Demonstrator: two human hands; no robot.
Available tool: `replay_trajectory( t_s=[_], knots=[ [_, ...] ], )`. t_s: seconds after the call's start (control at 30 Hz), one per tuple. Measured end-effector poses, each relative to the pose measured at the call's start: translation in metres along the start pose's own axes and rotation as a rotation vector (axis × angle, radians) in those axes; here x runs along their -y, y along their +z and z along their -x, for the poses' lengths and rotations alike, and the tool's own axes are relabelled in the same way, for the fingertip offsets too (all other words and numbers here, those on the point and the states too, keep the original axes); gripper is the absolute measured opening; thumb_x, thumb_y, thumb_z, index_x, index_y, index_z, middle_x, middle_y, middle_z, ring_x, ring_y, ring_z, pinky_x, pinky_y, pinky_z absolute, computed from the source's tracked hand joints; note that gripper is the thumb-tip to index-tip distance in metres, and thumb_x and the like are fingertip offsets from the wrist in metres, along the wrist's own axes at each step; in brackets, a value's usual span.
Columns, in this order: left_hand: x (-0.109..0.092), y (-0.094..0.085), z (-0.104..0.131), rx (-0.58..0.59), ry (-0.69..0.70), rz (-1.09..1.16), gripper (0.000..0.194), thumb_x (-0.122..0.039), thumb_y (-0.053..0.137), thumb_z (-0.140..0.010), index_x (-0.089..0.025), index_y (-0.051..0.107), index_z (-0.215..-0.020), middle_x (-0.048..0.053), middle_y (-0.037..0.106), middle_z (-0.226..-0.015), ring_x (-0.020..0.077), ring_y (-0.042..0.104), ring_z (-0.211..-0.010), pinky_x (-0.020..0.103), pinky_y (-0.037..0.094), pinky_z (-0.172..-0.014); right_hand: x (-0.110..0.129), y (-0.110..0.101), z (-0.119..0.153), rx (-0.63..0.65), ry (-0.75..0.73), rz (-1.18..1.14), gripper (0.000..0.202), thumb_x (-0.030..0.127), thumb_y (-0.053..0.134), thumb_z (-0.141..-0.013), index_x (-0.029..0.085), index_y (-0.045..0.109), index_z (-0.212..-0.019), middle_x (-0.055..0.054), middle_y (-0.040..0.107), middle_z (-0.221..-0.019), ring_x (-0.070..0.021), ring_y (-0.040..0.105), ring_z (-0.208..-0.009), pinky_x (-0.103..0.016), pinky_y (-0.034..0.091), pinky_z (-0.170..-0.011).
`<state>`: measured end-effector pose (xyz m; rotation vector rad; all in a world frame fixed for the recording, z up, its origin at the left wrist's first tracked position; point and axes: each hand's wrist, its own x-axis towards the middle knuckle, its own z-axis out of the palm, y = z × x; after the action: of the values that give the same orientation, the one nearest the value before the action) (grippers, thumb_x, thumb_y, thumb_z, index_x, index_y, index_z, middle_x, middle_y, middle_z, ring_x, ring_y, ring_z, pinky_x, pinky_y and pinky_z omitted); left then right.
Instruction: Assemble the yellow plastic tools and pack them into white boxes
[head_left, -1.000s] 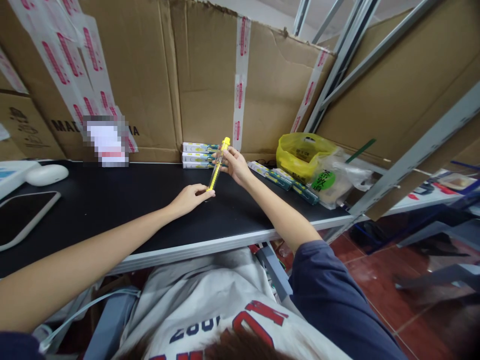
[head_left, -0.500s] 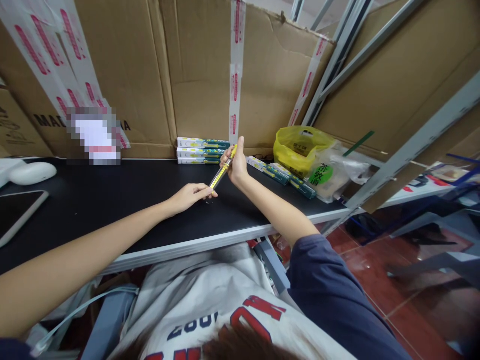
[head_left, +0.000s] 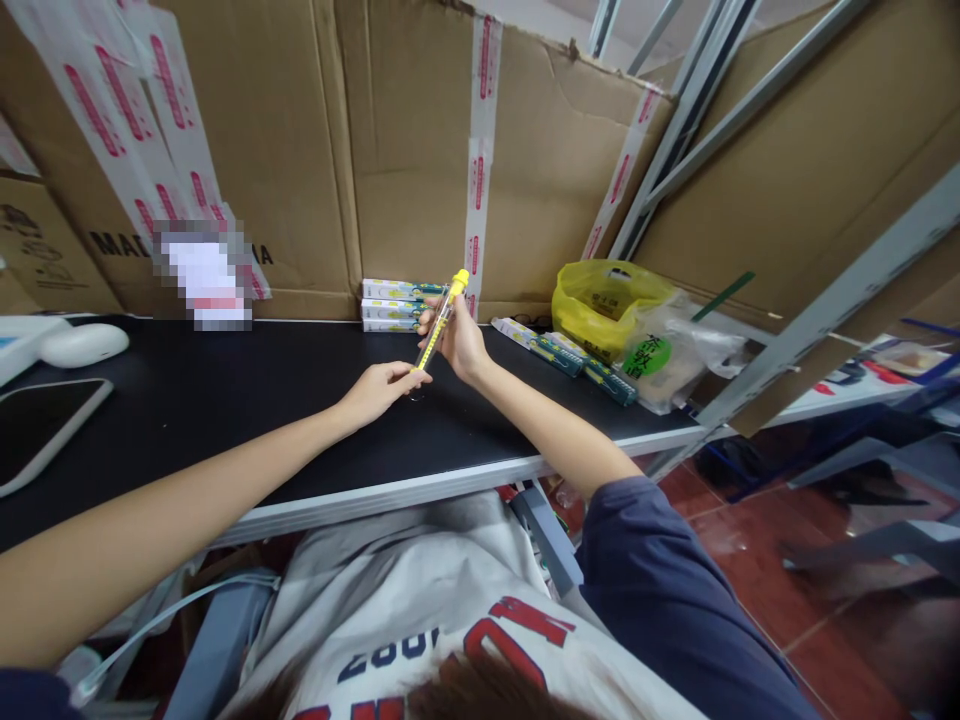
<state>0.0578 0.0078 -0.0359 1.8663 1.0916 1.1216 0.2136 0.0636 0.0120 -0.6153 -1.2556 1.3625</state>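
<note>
A slim clear tube with yellow markings and a yellow cap point(head_left: 436, 335) is held at a slant above the black table point(head_left: 247, 400). My left hand point(head_left: 380, 390) pinches its lower end between thumb and fingers. Around the upper part, just below the cap, are the fingers of my right hand point(head_left: 459, 335). Behind my right hand, several white and green narrow boxes point(head_left: 397, 308) are stacked against the cardboard. More such boxes point(head_left: 559, 350) lie to the right of it.
A yellow plastic bag point(head_left: 600, 310) and a clear bag point(head_left: 664, 365) sit at the table's right end, beside a metal shelf post point(head_left: 810, 310). At the left lie a tablet-like device point(head_left: 45, 430) and a white rounded object point(head_left: 84, 345). Cardboard point(head_left: 405, 150) stands along the back.
My right hand has shifted slightly down the tube, and the yellow cap now shows above its fingers. My left hand stays at the lower end. The view has moved a little.
</note>
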Motion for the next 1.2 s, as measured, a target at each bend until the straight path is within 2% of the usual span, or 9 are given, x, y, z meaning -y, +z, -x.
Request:
replay_trajectory(
  t_s=[0.13,0.2,0.3,0.5,0.67,0.8,0.9,1.0,1.2],
  knots=[
    [0.003,0.0,0.0,-0.037,0.052,-0.086,0.054,-0.068,0.062,-0.074,-0.017,0.078,-0.085,0.006,0.072,-0.082,0.0208,0.061,-0.078,0.033,0.047,-0.078,0.001,-0.004,-0.003,0.062,-0.054,0.137,0.039,0.055,0.053,-0.095,0.018,0.064,-0.094,0.002,0.06,-0.068,-0.0071,0.052,-0.052,-0.016,0.038,-0.042],
    [0.004,-0.001,0.0,-0.047,0.058,-0.112,0.054,-0.068,0.063,-0.074,-0.017,0.078,-0.084,0.006,0.073,-0.084,0.0219,0.063,-0.08,0.033,0.047,-0.08,0.004,-0.007,-0.004,0.093,-0.06,0.189,0.033,0.051,0.059,-0.093,0.018,0.064,-0.096,0.005,0.056,-0.061,-0.0052,0.042,-0.043,-0.015,0.029,-0.036],
    [0.005,-0.002,0.0,-0.052,0.038,-0.112,0.055,-0.068,0.064,-0.072,-0.017,0.078,-0.086,0.006,0.075,-0.086,0.0226,0.064,-0.081,0.032,0.047,-0.079,0.009,-0.01,-0.005,0.117,-0.059,0.211,0.031,0.048,0.065,-0.09,0.019,0.062,-0.099,0.008,0.054,-0.056,-0.0037,0.036,-0.037,-0.014,0.025,-0.032],
    [0.004,-0.004,-0.001,-0.024,-0.013,-0.101,0.052,-0.063,0.062,-0.075,-0.017,0.08,-0.091,0.004,0.076,-0.081,0.0205,0.063,-0.074,0.03,0.046,-0.075,0.008,-0.011,-0.005,0.049,-0.111,0.223,0.026,0.046,0.063,-0.092,0.021,0.055,-0.094,0.009,0.056,-0.055,-0.0045,0.047,-0.039,-0.013,0.033,-0.031],
    [0.003,-0.004,0.0,-0.031,-0.002,-0.108,0.049,-0.062,0.061,-0.076,-0.018,0.079,-0.086,0.003,0.073,-0.072,0.0186,0.06,-0.068,0.029,0.045,-0.068,0.004,-0.01,-0.005,-0.008,-0.099,0.241,0.028,0.046,0.063,-0.092,0.022,0.049,-0.091,0.01,0.056,-0.054,-0.0046,0.049,-0.039,-0.012,0.035,-0.031],
    [0.003,-0.003,0.002,-0.017,0.021,-0.098,0.048,-0.062,0.061,-0.077,-0.017,0.077,-0.086,0.003,0.071,-0.072,0.0178,0.059,-0.067,0.028,0.045,-0.067,0.004,-0.008,-0.003,0.004,-0.097,0.227,0.029,0.047,0.064,-0.091,0.023,0.047,-0.091,0.011,0.055,-0.054,-0.0049,0.049,-0.038,-0.013,0.036,-0.032],
    [0.002,-0.002,0.004,0.011,0.023,-0.045,0.052,-0.063,0.064,-0.075,-0.016,0.076,-0.093,0.004,0.073,-0.079,0.018,0.061,-0.07,0.029,0.046,-0.067,0.006,-0.007,-0.001,0.028,-0.083,0.216,0.028,0.047,0.06,-0.093,0.024,0.045,-0.094,0.01,0.058,-0.059,-0.0049,0.051,-0.039,-0.014,0.038,-0.033],
    [-0.001,-0.001,0.004,0.021,-0.007,-0.003,0.054,-0.064,0.064,-0.073,-0.015,0.075,-0.092,0.005,0.072,-0.079,0.017,0.059,-0.069,0.029,0.047,-0.066,0.01,-0.007,-0.001,0.026,-0.081,0.202,0.025,0.047,0.056,-0.096,0.024,0.043,-0.098,0.01,0.062,-0.064,-0.0051,0.053,-0.04,-0.014,0.039,-0.033],
    [-0.006,-0.003,0.005,0.046,-0.01,-0.009,0.045,-0.058,0.062,-0.079,-0.016,0.076,-0.089,0.005,0.071,-0.075,0.0132,0.053,-0.061,0.027,0.045,-0.059,0.015,-0.009,-0.001,0.013,-0.088,0.218,0.029,0.049,0.057,-0.094,0.026,0.042,-0.101,0.01,0.063,-0.063,-0.0064,0.055,-0.038,-0.015,0.04,-0.033]
  ],
)
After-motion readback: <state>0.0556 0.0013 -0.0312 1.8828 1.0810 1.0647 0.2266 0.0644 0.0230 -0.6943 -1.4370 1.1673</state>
